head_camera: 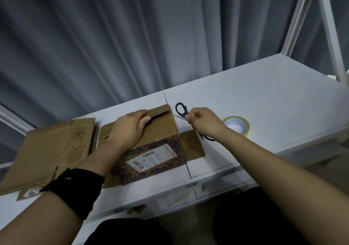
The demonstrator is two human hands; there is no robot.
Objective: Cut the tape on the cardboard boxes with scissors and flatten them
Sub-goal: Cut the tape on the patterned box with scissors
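Hooking flap of box (154,150) with left hand (130,129), clutching scissors (181,109) in right hand (200,120).
Likely light, stiff; best gripped at flap edge.

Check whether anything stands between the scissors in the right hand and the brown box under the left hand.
Nothing visible does. The black-handled scissors, gripped by the right hand, are just beside the upper right edge of the brown cardboard box. The left hand holds the box's top flap, left of that edge.
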